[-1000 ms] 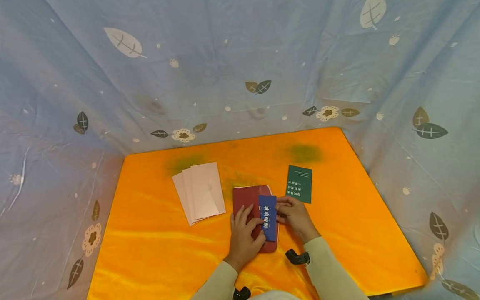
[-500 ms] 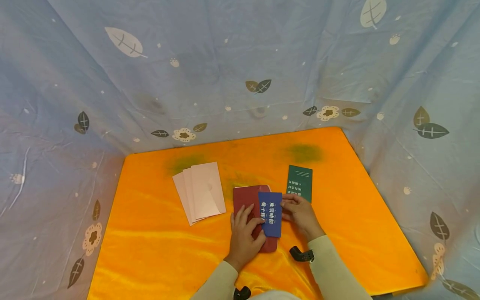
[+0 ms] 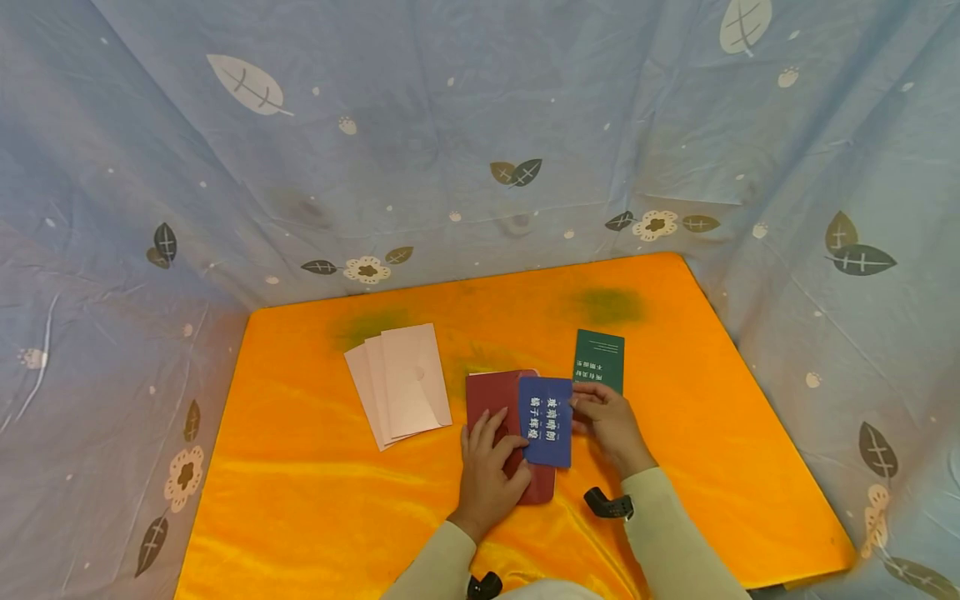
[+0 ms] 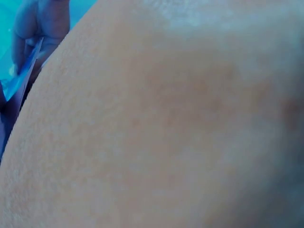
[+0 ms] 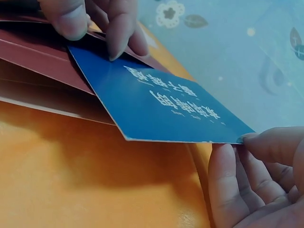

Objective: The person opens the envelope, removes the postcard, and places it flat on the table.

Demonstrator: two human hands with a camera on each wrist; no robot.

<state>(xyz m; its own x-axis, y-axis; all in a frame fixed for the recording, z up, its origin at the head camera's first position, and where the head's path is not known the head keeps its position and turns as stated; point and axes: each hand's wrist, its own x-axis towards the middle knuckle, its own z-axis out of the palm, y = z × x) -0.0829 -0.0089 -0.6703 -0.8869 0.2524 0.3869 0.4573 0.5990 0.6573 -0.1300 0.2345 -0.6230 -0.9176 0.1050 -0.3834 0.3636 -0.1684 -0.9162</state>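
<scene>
My R hand (image 3: 611,427) pinches blue card (image 3: 546,422) by edge. L hand (image 3: 491,467), loosely spread, prob. steadies red envelope (image 3: 489,392) beneath.

Blue card (image 3: 546,422): white Chinese chars, 2 lines, 玻璃晴朗 & 橘子辉煌, w/ tiny print alongside, too small to read. Green card (image 3: 599,358): white Chinese chars too, upside down in head view; prob. 所有美好 & 不期而至; fine print nr far edge illegible.

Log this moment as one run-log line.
left hand rests on red envelope; right hand pinches blue card; blue card overlaps red envelope; pink envelopes at left; green card beyond right hand
</scene>
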